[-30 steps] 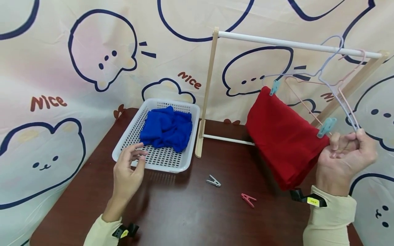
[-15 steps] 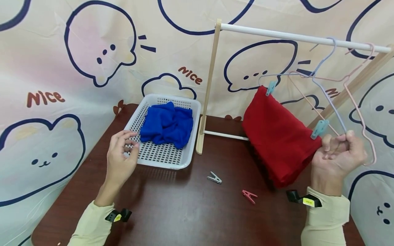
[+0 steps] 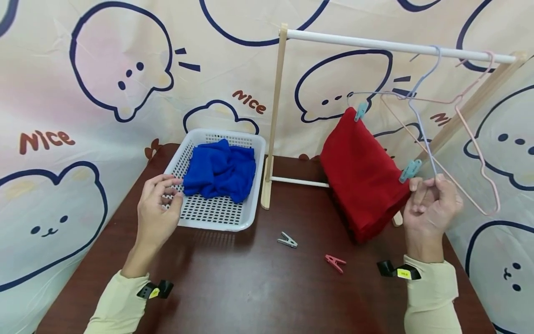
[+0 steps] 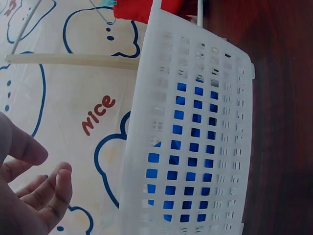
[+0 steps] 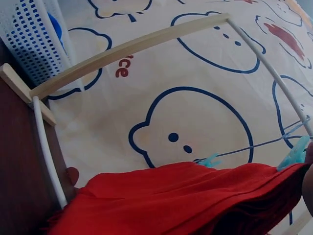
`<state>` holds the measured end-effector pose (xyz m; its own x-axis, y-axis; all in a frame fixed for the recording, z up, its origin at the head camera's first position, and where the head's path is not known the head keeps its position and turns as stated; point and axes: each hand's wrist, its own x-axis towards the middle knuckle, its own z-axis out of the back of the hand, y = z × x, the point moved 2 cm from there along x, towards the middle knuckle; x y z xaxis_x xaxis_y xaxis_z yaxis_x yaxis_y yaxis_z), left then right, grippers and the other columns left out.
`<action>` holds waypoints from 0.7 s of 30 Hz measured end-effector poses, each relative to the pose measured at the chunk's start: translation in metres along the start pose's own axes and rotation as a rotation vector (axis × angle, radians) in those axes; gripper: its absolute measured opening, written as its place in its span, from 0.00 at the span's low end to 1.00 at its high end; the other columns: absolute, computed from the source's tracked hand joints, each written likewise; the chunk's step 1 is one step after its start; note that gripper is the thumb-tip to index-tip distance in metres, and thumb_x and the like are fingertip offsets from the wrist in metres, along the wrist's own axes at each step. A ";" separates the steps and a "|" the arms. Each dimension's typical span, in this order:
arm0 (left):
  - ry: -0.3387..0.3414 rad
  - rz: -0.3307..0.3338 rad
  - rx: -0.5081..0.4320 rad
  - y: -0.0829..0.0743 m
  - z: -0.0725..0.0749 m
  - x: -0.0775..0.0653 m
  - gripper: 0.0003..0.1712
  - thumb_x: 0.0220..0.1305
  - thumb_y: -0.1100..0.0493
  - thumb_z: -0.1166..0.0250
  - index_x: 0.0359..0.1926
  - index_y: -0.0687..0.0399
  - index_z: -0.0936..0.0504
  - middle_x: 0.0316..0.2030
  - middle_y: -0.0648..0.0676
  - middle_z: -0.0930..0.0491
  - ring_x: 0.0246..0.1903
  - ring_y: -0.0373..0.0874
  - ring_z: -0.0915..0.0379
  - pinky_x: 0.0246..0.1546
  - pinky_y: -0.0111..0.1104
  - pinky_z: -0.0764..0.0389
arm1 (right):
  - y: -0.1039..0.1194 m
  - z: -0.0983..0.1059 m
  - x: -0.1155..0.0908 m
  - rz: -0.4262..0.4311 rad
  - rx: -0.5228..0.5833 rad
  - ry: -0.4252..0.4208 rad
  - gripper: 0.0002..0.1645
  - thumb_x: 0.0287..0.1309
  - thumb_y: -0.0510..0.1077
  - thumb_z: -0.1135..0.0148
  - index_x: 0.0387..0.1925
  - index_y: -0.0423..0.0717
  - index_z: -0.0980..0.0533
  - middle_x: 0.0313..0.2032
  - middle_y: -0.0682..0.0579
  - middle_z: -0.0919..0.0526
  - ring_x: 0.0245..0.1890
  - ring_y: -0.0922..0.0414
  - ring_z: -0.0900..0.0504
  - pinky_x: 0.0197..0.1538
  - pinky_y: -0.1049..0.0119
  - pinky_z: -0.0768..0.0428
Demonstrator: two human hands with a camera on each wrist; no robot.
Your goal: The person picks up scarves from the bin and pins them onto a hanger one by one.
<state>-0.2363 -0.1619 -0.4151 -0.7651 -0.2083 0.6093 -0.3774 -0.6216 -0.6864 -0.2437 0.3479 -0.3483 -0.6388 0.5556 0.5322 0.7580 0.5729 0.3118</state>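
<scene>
My right hand (image 3: 431, 208) pinches the lower right end of a lavender wire hanger (image 3: 422, 130) that hooks over the white rod. A folded red cloth (image 3: 363, 176) hangs tilted from this hanger, held by a teal clothespin (image 3: 361, 112) at its upper left and another teal clothespin (image 3: 410, 170) beside my right fingers. In the right wrist view the red cloth (image 5: 181, 198) fills the bottom; that hand barely shows at the edge. My left hand (image 3: 158, 208), fingers loosely bent and holding nothing, is at the near left corner of a white plastic basket (image 3: 212, 226).
A crumpled blue cloth (image 3: 219, 169) lies in the basket. The rack has a wooden post (image 3: 275, 116) and a white rod (image 3: 354, 41), with a pink hanger (image 3: 496, 195) at right. A grey clothespin (image 3: 288, 240) and a red clothespin (image 3: 335, 263) lie on the brown table.
My right hand has moved left with the lavender hanger and red cloth, its hook sliding along the rod. The pink hanger now hangs apart from it. My left hand has drifted slightly left.
</scene>
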 end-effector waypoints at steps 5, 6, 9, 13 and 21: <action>-0.009 0.001 0.003 0.000 0.000 -0.004 0.13 0.57 0.68 0.40 0.44 0.58 0.19 0.53 0.51 0.28 0.35 0.30 0.30 0.33 0.15 0.31 | -0.003 0.004 -0.005 -0.052 0.008 0.007 0.18 0.61 0.28 0.53 0.19 0.16 0.30 0.06 0.40 0.40 0.05 0.51 0.46 0.30 0.57 0.22; -0.010 0.001 0.005 0.000 0.001 -0.003 0.13 0.56 0.68 0.40 0.44 0.58 0.19 0.53 0.51 0.28 0.35 0.30 0.30 0.32 0.15 0.31 | -0.003 0.006 -0.006 -0.058 0.005 -0.002 0.18 0.61 0.29 0.53 0.21 0.16 0.30 0.06 0.40 0.39 0.05 0.50 0.44 0.32 0.57 0.21; -0.006 -0.002 0.023 0.000 0.002 -0.001 0.13 0.57 0.68 0.40 0.44 0.58 0.20 0.53 0.51 0.27 0.35 0.31 0.29 0.32 0.16 0.31 | -0.004 0.009 -0.009 -0.050 -0.008 -0.033 0.16 0.61 0.30 0.50 0.24 0.14 0.29 0.08 0.38 0.34 0.07 0.50 0.39 0.37 0.56 0.20; 0.013 0.003 0.054 0.000 0.003 0.006 0.14 0.58 0.66 0.40 0.47 0.55 0.21 0.53 0.51 0.27 0.36 0.36 0.26 0.33 0.14 0.31 | -0.002 0.015 -0.012 -0.028 -0.093 -0.147 0.16 0.59 0.33 0.46 0.36 0.16 0.28 0.17 0.35 0.24 0.16 0.48 0.29 0.49 0.56 0.24; 0.123 0.086 0.114 0.006 0.003 0.015 0.16 0.62 0.61 0.42 0.52 0.50 0.24 0.51 0.52 0.26 0.39 0.42 0.23 0.37 0.17 0.31 | 0.013 0.043 -0.027 -0.229 -0.007 -0.504 0.26 0.56 0.40 0.40 0.57 0.41 0.31 0.56 0.43 0.24 0.57 0.50 0.26 0.64 0.52 0.38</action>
<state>-0.2489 -0.1710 -0.4091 -0.8525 -0.1751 0.4925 -0.2514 -0.6888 -0.6800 -0.2219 0.3660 -0.3926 -0.7703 0.6376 0.0082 0.5917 0.7100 0.3818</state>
